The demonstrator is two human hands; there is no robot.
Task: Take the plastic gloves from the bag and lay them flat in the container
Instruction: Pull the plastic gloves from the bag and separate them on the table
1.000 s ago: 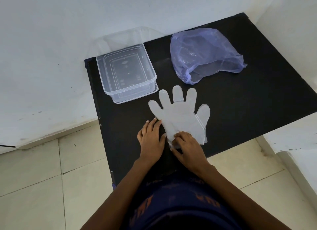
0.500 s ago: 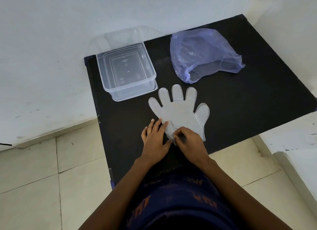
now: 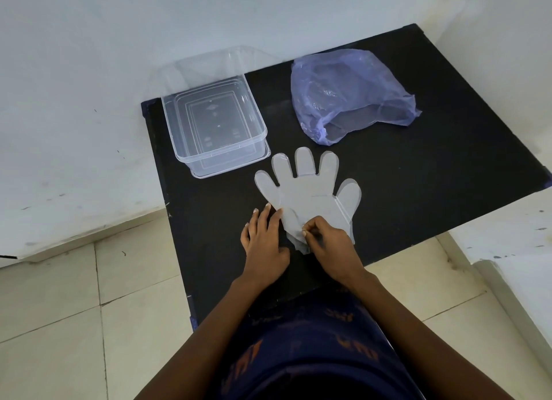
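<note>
A stack of clear plastic gloves (image 3: 310,190) lies flat on the black table (image 3: 418,190), fingers pointing away from me. My right hand (image 3: 328,247) pinches the cuff edge of the gloves between thumb and forefinger. My left hand (image 3: 264,238) rests flat beside it, fingertips pressing the stack's left edge. The clear rectangular container (image 3: 215,125) stands at the table's far left, holding nothing that I can see. A crumpled purple plastic bag (image 3: 349,95) lies at the back centre, its mouth facing me.
White walls close in on the left, the back and the right of the table. Beige tiled floor (image 3: 74,310) lies below on the left. My dark blue clothing (image 3: 298,355) fills the bottom of the view.
My right hand has closed its thumb and forefinger on the cuff and lifted its edge slightly. My left hand has slid a little onto the stack's left edge.
</note>
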